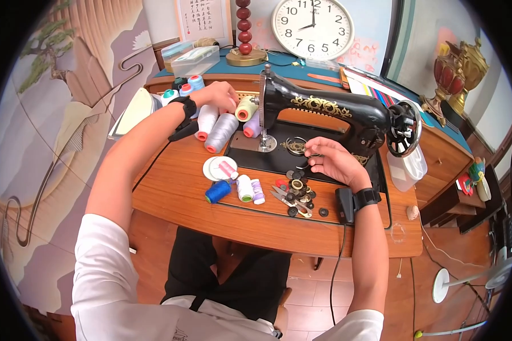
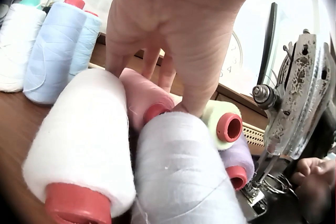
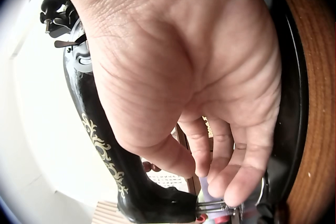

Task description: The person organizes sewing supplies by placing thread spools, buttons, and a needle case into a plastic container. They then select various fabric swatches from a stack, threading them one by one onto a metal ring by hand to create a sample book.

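Note:
My left hand reaches in among large thread cones left of the black sewing machine. In the left wrist view its thumb and fingers straddle a pink thread cone and grip it. In front of that lie a white cone and a grey cone, both with red ends. To its right are a pale green cone and a purple one. My right hand, fingers loosely bent and holding nothing visible, hovers over the machine bed.
Small spools, including a blue one, lie near the table's front. Beside them are scissors and several dark buttons. A clear plastic tub stands right of the machine. Behind stand a clock and a beaded lamp stem.

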The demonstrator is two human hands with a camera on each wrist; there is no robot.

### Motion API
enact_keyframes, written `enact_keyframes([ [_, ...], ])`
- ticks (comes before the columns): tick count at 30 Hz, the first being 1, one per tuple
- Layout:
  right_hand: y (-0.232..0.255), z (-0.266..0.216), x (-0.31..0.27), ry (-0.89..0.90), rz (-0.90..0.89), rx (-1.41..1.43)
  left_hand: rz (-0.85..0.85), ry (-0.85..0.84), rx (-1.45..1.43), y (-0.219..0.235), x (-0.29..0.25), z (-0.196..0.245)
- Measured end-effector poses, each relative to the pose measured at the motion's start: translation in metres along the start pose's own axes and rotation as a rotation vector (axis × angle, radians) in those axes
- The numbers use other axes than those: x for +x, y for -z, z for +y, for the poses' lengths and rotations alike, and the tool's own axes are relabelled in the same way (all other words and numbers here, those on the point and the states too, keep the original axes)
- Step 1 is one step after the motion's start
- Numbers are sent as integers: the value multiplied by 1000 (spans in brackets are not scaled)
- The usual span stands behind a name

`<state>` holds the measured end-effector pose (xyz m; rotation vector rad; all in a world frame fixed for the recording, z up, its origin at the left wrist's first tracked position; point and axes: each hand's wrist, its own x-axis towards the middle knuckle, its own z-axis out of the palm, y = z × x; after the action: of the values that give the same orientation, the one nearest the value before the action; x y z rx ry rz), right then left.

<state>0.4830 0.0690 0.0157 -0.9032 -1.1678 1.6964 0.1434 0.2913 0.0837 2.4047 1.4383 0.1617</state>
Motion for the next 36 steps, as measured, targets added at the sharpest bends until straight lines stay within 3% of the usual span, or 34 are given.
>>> enact_keyframes([
  [8, 1, 0, 1, -13, 5, 5, -33, -139, -155, 12, -1, -22],
  [10, 2, 0, 2, -14, 12, 2, -88, -271, -158, 11, 1, -25],
  [11, 2, 0, 2, -9, 5, 7, -88, -274, -158, 12, -2, -20],
  [13, 2, 1, 2, -10, -4, 9, -113, -80, -519, 14, -10, -11],
  [15, 0, -1, 1, -16, 12, 9, -152, -164, -533, 19, -12, -11],
  [23, 2, 0, 2, -14, -3, 20, 121, -72, -384, 20, -5, -17],
  [27, 0, -1, 1, -9, 7, 15, 265, -6, -470, 30, 0, -24],
  [30, 1, 0, 2, -11, 5, 16, 482, -80, -270, 37, -2, -23],
  [34, 0, 0, 2, -11, 1, 30, 528, -27, -124, 42, -7, -18],
  [36, -1, -1, 1, -12, 3, 20, 564, -90, 64, 41, -7, -23],
])
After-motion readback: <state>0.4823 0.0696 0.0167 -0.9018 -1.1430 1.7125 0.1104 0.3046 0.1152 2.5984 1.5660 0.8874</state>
